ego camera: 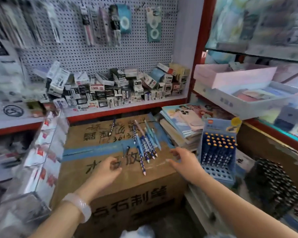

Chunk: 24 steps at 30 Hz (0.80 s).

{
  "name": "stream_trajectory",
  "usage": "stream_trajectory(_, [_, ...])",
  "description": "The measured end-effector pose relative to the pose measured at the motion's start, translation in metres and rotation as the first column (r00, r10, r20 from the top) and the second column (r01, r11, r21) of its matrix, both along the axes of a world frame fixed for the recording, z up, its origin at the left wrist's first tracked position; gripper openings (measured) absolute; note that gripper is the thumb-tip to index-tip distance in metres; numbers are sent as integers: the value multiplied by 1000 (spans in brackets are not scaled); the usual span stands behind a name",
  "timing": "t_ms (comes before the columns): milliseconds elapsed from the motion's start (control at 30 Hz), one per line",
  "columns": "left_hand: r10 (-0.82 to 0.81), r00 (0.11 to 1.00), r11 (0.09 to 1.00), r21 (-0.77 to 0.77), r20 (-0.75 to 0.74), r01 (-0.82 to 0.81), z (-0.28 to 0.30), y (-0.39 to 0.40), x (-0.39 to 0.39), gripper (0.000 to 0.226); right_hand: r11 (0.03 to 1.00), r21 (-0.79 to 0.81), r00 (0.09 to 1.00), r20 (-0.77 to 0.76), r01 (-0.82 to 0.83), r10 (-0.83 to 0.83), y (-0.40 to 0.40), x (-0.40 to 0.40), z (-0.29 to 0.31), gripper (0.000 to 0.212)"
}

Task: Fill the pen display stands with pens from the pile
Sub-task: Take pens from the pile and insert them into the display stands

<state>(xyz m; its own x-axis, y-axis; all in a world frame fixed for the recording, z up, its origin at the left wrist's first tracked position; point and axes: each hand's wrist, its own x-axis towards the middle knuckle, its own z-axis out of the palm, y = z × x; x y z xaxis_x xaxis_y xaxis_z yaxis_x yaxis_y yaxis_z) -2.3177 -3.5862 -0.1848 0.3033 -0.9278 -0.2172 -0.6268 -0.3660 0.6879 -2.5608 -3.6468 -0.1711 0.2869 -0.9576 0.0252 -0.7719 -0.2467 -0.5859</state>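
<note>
A pile of blue and patterned pens (145, 143) lies on top of a brown cardboard box (110, 177). One more pen (112, 126) lies apart, further back on the box. My left hand (107, 169) pinches a thin dark pen (125, 152) near the box's middle. Fingers spread and holding nothing, my right hand (184, 162) hovers just right of the pile. A blue pen display stand (217, 152), standing right of the box, holds several dark pens in its back rows, and its front holes are empty.
A stack of notebooks (181, 129) lies behind the stand. A shelf of small boxes (119, 88) runs under a pegboard at the back. A clear display case (41, 152) stands on the left, and a dark round pen holder (272, 188) at the right.
</note>
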Motion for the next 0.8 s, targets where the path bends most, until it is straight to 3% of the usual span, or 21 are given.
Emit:
stream_trajectory(100, [16,983,998,57,182,-27,-9,-15,-3,29,999,25,999,43,29,-30,-24,31,-12,38])
stream_trajectory(233, [-8,906,994,103,424,-39,-23,-49,-19,58,993,79,987,126,93,-103,-44,59,-27,35])
stream_trajectory(400, [-70,888,969,242,454,-47,-41,-90,-38,89,979,75,947,248,192,-204,-57,64,-44,26])
stream_trajectory(467, [-109,867,953,300,486,-48,-49,-99,-39,81,973,83,928,293,214,-229,-59,61,-47,26])
stream_trajectory(600, [-124,833,947,314,539,-62,-46,-107,-22,24,971,99,903,357,219,-240,-62,51,-49,25])
stream_trajectory(800, [-122,883,931,360,454,-57,-42,-115,-1,20,970,120,886,394,213,-243,-64,45,-46,24])
